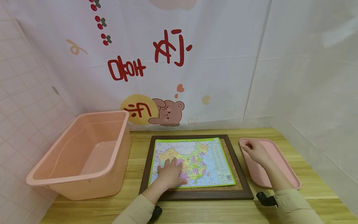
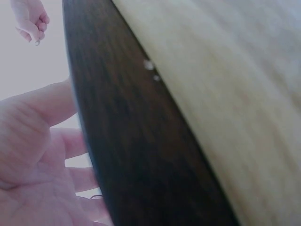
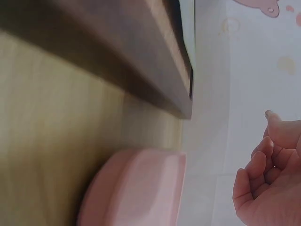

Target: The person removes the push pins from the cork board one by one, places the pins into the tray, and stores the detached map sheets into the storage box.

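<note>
Map [image 1: 193,163] is patchworked yellow, pink and green (edged bright green).

Two bare hands in play: one left hand [image 1: 170,175], lower centre, one right hand [image 1: 255,151], centre right, with one tiny, indistinct object [image 3: 268,114] pinched! One pale-pink plastic basin [image 1: 86,189] on the left, one shallow pink tray [image 1: 275,155] on the right, one dark-framed cork board [image 1: 207,195], one colourful printed map [image 1: 197,163], one wood-grain desk [image 1: 204,212]!
</note>
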A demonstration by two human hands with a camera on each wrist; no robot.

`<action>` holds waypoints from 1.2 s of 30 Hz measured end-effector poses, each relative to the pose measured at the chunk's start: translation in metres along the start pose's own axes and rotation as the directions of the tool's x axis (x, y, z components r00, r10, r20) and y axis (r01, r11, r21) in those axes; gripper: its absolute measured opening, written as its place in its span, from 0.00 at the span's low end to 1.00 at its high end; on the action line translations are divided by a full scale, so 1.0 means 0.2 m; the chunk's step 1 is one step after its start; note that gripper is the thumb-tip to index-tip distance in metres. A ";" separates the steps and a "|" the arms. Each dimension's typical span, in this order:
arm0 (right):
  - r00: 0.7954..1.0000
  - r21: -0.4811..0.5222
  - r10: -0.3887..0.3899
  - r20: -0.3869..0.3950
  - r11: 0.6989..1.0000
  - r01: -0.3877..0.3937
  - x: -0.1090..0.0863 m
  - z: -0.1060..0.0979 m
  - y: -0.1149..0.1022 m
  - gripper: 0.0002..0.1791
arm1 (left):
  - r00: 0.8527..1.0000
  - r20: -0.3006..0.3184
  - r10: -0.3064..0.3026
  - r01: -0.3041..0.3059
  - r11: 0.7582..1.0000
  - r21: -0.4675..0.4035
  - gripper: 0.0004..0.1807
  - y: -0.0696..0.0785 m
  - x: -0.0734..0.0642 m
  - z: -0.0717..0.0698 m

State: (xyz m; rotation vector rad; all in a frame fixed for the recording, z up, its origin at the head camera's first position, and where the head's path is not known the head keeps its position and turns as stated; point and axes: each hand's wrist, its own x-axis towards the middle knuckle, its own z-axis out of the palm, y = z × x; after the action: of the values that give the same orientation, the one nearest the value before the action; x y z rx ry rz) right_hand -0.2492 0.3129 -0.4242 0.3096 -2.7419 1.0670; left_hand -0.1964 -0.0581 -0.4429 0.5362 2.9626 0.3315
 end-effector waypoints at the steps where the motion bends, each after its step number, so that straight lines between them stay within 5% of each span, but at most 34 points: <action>1: 1.000 -0.005 0.008 -0.001 1.000 -0.008 -0.01 -0.01 0.01 0.09 | 1.000 -0.001 0.000 0.000 1.000 0.000 0.41 0.00 0.00 0.00; 22: 0.998 -0.051 0.058 -0.015 0.997 -0.058 -0.10 -0.12 0.18 0.09 | 1.000 -0.001 0.004 -0.004 1.000 -0.010 0.41 0.00 -0.01 0.00; 36: 0.973 -0.081 0.226 0.047 0.972 -0.222 -0.15 -0.24 0.31 0.16 | 1.000 -0.003 0.005 -0.006 1.000 -0.008 0.42 -0.01 0.00 0.01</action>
State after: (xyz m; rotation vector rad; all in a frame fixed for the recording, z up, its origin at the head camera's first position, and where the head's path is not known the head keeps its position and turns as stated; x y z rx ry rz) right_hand -0.2311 0.3930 -0.4366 0.0182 -2.9130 1.0159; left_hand -0.1966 -0.0592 -0.4446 0.5435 2.9614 0.3447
